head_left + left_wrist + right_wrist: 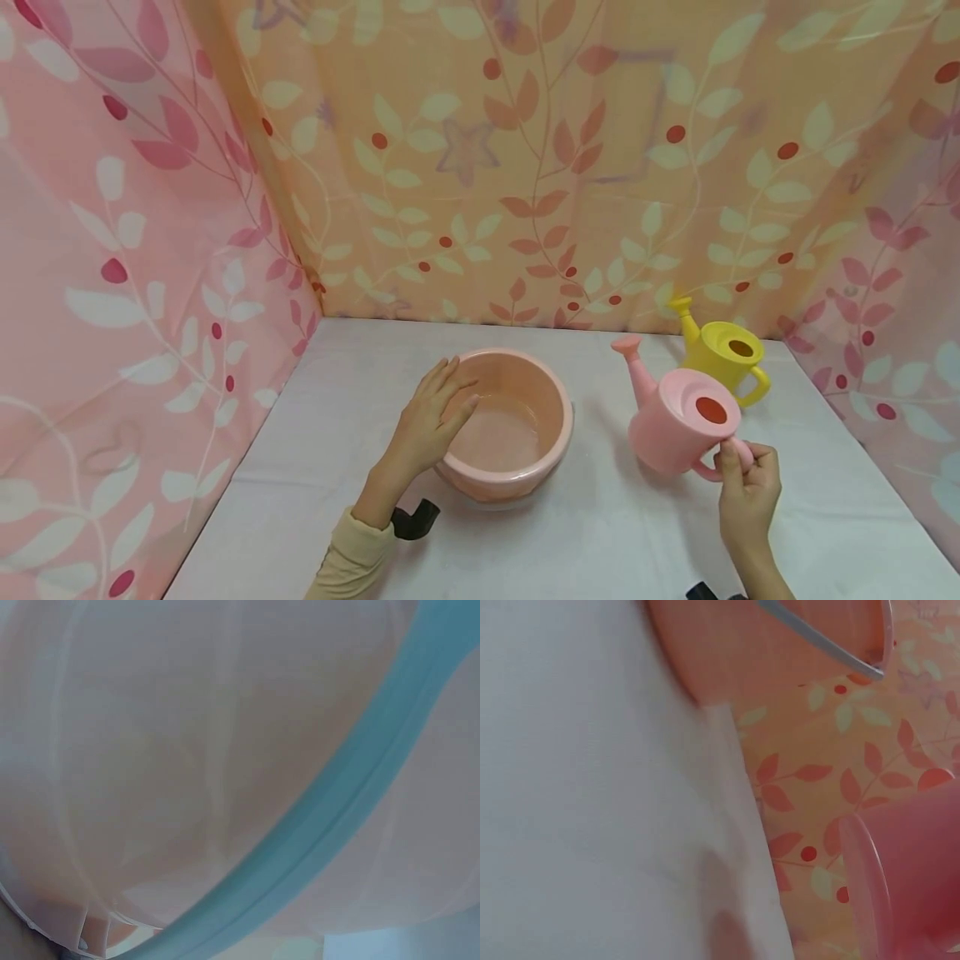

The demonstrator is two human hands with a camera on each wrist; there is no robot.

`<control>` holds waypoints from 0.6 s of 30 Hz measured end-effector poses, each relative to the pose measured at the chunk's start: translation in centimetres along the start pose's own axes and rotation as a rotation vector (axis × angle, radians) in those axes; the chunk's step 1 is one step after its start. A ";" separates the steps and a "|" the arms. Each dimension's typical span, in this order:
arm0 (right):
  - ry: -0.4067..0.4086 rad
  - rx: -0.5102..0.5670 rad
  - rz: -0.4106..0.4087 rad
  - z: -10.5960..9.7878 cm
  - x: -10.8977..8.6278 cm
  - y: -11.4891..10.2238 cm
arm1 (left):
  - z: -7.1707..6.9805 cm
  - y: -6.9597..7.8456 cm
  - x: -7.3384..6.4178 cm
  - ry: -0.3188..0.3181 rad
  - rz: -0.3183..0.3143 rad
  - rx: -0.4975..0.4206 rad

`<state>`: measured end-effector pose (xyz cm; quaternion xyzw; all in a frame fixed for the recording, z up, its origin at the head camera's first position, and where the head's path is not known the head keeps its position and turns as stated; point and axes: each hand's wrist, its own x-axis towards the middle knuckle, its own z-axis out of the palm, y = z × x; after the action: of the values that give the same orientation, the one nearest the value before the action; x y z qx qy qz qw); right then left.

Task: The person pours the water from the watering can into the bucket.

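A round pink bucket (504, 483) stands on the white-covered table; the left wrist view shows its side wall (172, 750) up close, crossed by a blue-green handle (322, 802). My left hand (423, 417) rests at the bucket's left rim, fingers extended and apart. To the right, my right hand (750, 496) grips the handle of a pink watering can (667, 433), thumb on top. The can appears lifted off the cloth, its spout toward the back left. Part of the can (915, 870) and the bucket (765, 652) show in the right wrist view.
Behind the pink can, a yellow watering can (712, 354) stands at the table's back right, partly hidden. Leaf-patterned curtains (465, 208) enclose the back and both sides of the table (330, 375). Black wrist mounts (415, 520) are on the arms.
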<state>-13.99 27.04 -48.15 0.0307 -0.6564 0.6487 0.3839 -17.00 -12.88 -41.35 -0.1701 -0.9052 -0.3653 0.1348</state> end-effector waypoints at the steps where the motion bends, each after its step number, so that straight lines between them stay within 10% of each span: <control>1: -0.008 -0.001 -0.013 0.1 0.1 -0.2 | 0.0 0.0 0.0 0.002 0.002 -0.003; 18: -0.133 0.128 -0.024 0.9 1.6 -4.0 | 0.1 -0.2 0.1 0.009 0.003 0.005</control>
<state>-13.37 26.40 -43.83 0.1062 -0.6373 0.6811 0.3445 -17.17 -12.93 -41.54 -0.1693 -0.9053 -0.3635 0.1399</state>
